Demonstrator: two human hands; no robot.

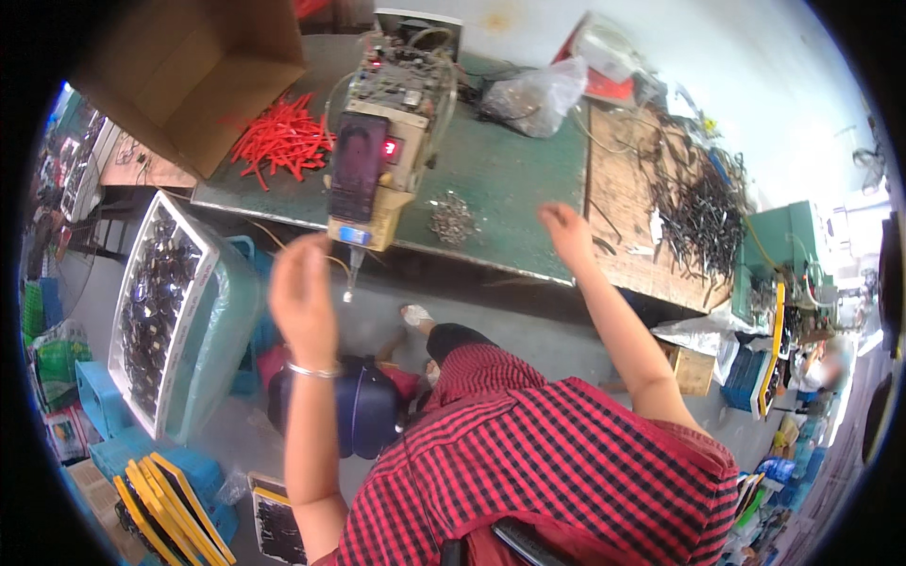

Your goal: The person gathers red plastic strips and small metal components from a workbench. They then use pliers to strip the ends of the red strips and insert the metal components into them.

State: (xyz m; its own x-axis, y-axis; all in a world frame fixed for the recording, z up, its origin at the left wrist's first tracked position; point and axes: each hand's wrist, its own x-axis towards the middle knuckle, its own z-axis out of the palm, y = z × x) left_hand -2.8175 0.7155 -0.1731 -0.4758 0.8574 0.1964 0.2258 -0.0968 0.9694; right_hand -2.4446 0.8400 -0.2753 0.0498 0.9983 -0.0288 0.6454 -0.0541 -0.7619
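Note:
My left hand (304, 294) is raised at the table's front edge, beside the thin metal tip (350, 278) under a bench machine (404, 141). Its fingers are pressed together; whatever they hold is hidden. Over the right part of the green tabletop (519, 179), my right hand (564, 228) has its fingers curled in a pinch, and anything in it is too small to name. Between the hands lies a small heap of tiny metal parts (453, 219). A dark phone (360, 168) leans upright against the machine's front, which has bare circuitry on top.
Red strips (283, 137) are heaped beside a cardboard box (203, 85) at back left. A crate (156, 311) of dark glossy pieces stands left of me. Dark cables or strips (698, 217) pile up at right, near a clear plastic bag (538, 94). Yellow-edged trays (175, 509) lean at lower left.

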